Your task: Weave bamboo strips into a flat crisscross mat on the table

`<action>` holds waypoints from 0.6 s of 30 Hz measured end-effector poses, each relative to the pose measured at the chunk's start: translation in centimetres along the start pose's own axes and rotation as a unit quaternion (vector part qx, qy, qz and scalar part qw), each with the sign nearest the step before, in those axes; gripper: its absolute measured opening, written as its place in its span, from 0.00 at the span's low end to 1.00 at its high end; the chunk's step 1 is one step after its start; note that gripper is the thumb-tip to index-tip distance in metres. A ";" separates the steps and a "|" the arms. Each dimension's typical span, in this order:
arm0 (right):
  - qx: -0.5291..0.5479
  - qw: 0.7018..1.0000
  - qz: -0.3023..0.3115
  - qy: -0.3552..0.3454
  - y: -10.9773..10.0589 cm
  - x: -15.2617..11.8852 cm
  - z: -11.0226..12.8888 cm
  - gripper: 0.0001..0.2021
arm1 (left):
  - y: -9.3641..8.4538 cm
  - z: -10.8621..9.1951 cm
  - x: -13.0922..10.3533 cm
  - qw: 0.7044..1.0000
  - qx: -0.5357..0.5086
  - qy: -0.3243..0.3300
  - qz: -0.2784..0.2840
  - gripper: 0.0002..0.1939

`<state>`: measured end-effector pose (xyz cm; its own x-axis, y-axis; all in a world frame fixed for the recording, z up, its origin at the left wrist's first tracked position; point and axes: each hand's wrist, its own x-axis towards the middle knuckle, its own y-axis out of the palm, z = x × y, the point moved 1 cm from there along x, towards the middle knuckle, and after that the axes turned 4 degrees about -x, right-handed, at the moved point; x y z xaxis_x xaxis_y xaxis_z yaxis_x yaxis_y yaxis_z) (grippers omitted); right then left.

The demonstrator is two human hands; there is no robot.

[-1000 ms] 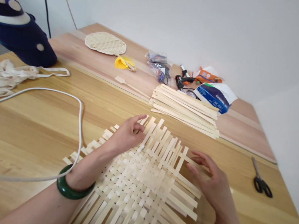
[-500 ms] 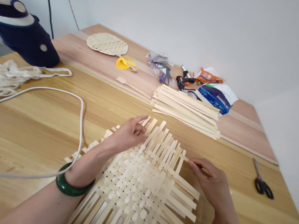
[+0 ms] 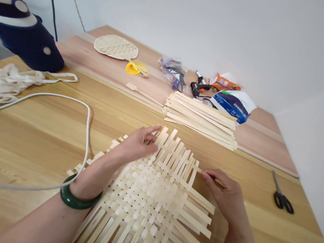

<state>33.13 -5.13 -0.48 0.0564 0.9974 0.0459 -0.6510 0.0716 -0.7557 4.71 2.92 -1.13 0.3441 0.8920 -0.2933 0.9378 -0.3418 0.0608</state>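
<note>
A pale mat of woven bamboo strips (image 3: pixel 142 191) lies on the table before me, its loose strip ends sticking out all round. My right hand (image 3: pixel 225 190), at the mat's right far corner, pinches the end of a bamboo strip (image 3: pixel 198 169) that runs in among the upright strip ends. Over the far left part of the mat is my left hand (image 3: pixel 142 145), index finger stretched out and the other fingers loosely curled, with nothing seen in it. A green bangle (image 3: pixel 78 200) circles my left wrist.
A bundle of loose strips (image 3: pixel 200 119) lies beyond the mat. Scissors (image 3: pixel 282 194) rest at the right. A white cord (image 3: pixel 88 126) loops near my left arm. Farther back are a woven fan (image 3: pixel 116 47), a glue gun (image 3: pixel 199 88) and a blue box (image 3: pixel 233 105).
The view has shifted slightly. My right hand keeps its pinch on the strip, which sits nearly the same. My left fingers have straightened a little.
</note>
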 end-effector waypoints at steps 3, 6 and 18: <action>0.000 1.000 -0.002 0.001 0.0 0.0 -0.1 0.13 | -0.2 0.2 0.2 0.999 -0.033 -0.015 0.007 0.42; 0.003 1.000 -0.007 -0.002 0.1 0.0 0.0 0.13 | -0.2 0.2 0.2 1.000 -0.015 0.002 0.001 0.41; 0.006 1.000 -0.011 0.010 -0.1 -0.3 0.3 0.12 | -0.8 -0.1 0.2 0.999 -0.037 -0.019 -0.010 0.39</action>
<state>32.91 -5.43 -0.22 0.0854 0.9951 0.0489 -0.6586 0.0932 -0.7467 4.06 3.40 -1.15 0.3240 0.8860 -0.3315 0.9460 -0.2995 0.1241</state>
